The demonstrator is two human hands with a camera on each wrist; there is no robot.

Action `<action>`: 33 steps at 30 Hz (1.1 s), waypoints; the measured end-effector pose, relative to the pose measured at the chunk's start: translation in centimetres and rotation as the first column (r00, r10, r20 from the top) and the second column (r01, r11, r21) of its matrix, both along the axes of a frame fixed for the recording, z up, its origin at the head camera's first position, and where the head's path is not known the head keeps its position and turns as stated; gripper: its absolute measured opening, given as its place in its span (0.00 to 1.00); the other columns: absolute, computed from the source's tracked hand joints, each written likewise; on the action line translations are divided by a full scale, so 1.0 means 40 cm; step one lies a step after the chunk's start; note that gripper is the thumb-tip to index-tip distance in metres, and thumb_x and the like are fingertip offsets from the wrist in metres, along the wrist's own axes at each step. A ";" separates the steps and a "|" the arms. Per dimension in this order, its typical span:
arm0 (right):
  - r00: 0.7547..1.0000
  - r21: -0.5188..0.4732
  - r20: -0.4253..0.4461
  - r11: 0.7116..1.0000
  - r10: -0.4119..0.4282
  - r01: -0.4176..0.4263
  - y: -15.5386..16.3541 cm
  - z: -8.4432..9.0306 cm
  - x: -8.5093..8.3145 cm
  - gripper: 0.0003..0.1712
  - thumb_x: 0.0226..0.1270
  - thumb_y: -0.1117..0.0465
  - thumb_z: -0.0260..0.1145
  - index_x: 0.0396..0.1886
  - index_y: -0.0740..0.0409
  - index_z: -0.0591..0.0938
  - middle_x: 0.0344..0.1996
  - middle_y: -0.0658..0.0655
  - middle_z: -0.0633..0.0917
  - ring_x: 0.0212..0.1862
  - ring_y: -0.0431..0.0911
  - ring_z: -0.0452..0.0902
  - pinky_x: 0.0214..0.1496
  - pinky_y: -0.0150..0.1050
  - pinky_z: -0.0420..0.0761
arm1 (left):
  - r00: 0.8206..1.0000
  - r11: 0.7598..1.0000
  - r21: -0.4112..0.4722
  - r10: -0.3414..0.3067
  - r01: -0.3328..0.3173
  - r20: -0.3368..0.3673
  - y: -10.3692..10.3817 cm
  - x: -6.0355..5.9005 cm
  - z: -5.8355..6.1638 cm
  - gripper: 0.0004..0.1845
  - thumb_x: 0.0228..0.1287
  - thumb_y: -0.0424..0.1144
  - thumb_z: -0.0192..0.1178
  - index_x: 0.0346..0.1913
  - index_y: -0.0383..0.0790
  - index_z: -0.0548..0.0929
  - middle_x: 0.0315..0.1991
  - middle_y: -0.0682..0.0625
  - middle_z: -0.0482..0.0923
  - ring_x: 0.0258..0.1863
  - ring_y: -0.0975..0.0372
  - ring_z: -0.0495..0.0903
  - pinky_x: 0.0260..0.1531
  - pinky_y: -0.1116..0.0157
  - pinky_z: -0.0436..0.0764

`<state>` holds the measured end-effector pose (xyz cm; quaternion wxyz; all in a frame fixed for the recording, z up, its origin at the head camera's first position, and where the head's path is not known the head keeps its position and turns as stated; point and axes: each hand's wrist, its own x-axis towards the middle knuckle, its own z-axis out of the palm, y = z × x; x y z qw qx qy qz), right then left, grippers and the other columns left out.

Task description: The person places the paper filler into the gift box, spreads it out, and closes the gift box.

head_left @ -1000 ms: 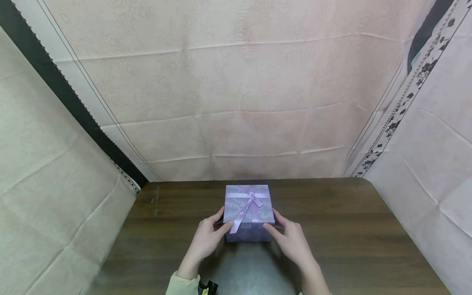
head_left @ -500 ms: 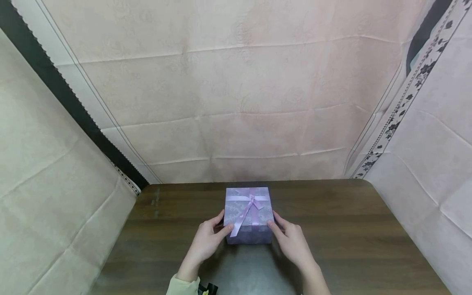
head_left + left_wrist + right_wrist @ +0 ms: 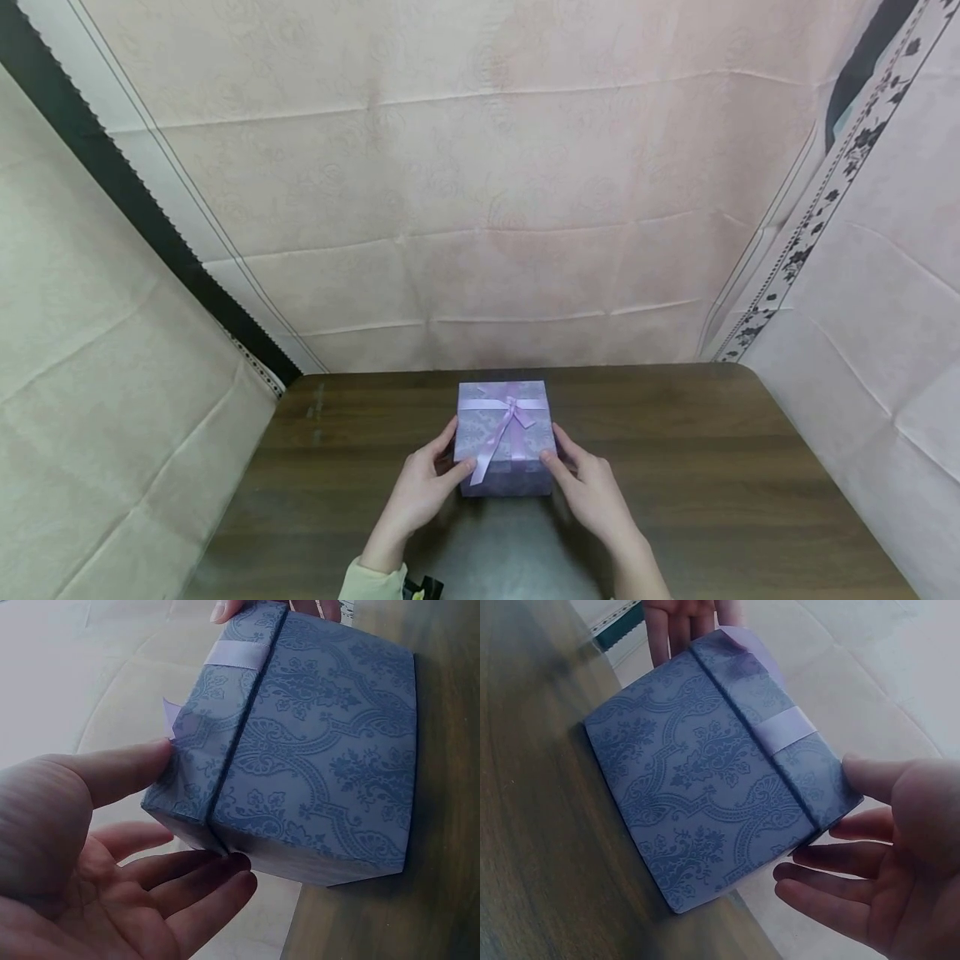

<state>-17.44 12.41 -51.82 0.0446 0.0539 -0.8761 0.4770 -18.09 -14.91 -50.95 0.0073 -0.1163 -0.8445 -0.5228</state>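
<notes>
A purple patterned gift box point(image 3: 504, 429) stands on the brown table, its lid point(image 3: 780, 729) on top. A pale lilac ribbon point(image 3: 517, 408) crosses the lid and is tied in a bow, with one tail hanging over the front edge. My left hand point(image 3: 422, 487) grips the lid's left front corner, thumb on the front and fingers along the side. At the right front corner my right hand point(image 3: 596, 492) holds the lid the same way. Both wrist views show a thin dark seam between the lid and the box body point(image 3: 322, 742). What the box contains is hidden.
The wooden table point(image 3: 675, 467) has rounded far corners. Pale creased cloth point(image 3: 480, 183) hangs behind it and along both sides. A dark strip point(image 3: 150, 200) runs down the left cloth. Below the left sleeve point(image 3: 372, 581) a small black item point(image 3: 427, 586) shows.
My right thumb has shifted slightly right along the lid's front edge. The box sits a little lower in the head view, as does the table edge. Both hands stay at the lid.
</notes>
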 end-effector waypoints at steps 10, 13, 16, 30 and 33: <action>0.999 0.015 0.024 1.000 0.024 -0.024 -0.006 -0.010 -0.003 0.37 0.73 0.42 0.61 0.77 0.44 0.64 0.66 0.60 0.75 0.60 0.53 0.78 0.63 0.55 0.74 | 1.000 0.999 -0.034 -0.011 0.011 -0.004 0.001 -0.008 -0.011 0.37 0.67 0.48 0.66 0.74 0.39 0.66 0.69 0.42 0.69 0.62 0.55 0.75 0.58 0.55 0.76; 0.999 0.032 0.007 0.999 0.034 -0.034 -0.007 -0.015 -0.003 0.37 0.73 0.43 0.62 0.77 0.46 0.64 0.66 0.59 0.76 0.59 0.51 0.79 0.63 0.54 0.74 | 1.000 0.999 -0.048 -0.013 0.012 -0.019 -0.001 -0.010 -0.015 0.36 0.67 0.47 0.66 0.73 0.38 0.67 0.68 0.41 0.70 0.62 0.54 0.75 0.58 0.54 0.76; 0.999 0.049 -0.013 0.998 0.048 -0.047 -0.007 -0.020 -0.003 0.40 0.70 0.43 0.65 0.77 0.48 0.64 0.64 0.59 0.77 0.56 0.50 0.81 0.61 0.52 0.76 | 1.000 0.998 -0.065 -0.013 0.013 -0.005 -0.003 -0.012 -0.016 0.36 0.66 0.47 0.67 0.73 0.39 0.67 0.69 0.42 0.69 0.62 0.55 0.75 0.58 0.54 0.76; 0.998 0.078 -0.035 0.996 0.052 -0.049 -0.011 -0.024 0.000 0.44 0.66 0.43 0.68 0.77 0.48 0.63 0.64 0.60 0.77 0.55 0.48 0.82 0.60 0.51 0.77 | 1.000 0.996 -0.090 -0.013 0.015 0.021 -0.005 -0.006 -0.015 0.40 0.62 0.46 0.70 0.74 0.40 0.66 0.70 0.43 0.67 0.64 0.54 0.73 0.60 0.54 0.75; 0.998 0.087 -0.038 0.995 0.049 -0.045 -0.011 -0.025 0.000 0.44 0.67 0.43 0.68 0.77 0.49 0.63 0.64 0.60 0.77 0.55 0.48 0.82 0.60 0.51 0.77 | 1.000 0.995 -0.101 -0.009 0.011 0.016 -0.006 -0.006 -0.016 0.40 0.62 0.48 0.70 0.74 0.41 0.66 0.70 0.44 0.67 0.65 0.54 0.72 0.61 0.53 0.73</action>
